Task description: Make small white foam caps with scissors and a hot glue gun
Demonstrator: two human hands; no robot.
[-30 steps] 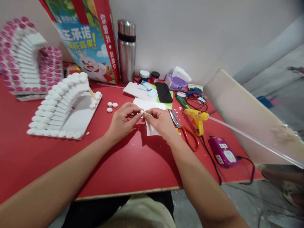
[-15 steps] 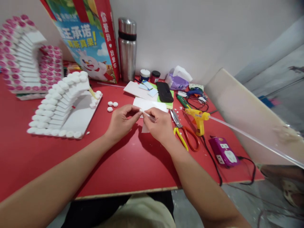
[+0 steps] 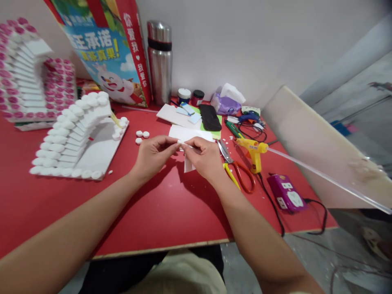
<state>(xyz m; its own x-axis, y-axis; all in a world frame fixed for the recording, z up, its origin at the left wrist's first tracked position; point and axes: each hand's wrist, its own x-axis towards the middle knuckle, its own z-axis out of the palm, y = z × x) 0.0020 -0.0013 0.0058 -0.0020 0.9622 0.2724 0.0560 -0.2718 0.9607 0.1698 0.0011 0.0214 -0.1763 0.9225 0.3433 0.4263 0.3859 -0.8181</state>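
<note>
Your left and right hands meet at a small white piece (image 3: 180, 141) above the red bench (image 3: 168, 220).
From the left, a pink-and-white staircase model (image 3: 58, 87) stands beside a white staircase model (image 3: 73, 134) edged with rounded pieces; a printed bag (image 3: 113, 53) stands behind them. Three white discs (image 3: 145, 134) lie near your left hand (image 3: 151, 157), whose fingers (image 3: 168, 141) are pinched together on the small white piece. A steel flask (image 3: 159, 65) stands farther back. Below the meeting point you see a white strip (image 3: 189, 164); the fingers of your right hand (image 3: 204, 157) are pinched on the same piece from the other side. Beyond your right hand lie scissors (image 3: 226, 154) with red and yellow handles, then a yellow glue gun (image 3: 251, 149) and a purple socket box (image 3: 286, 192).
</note>
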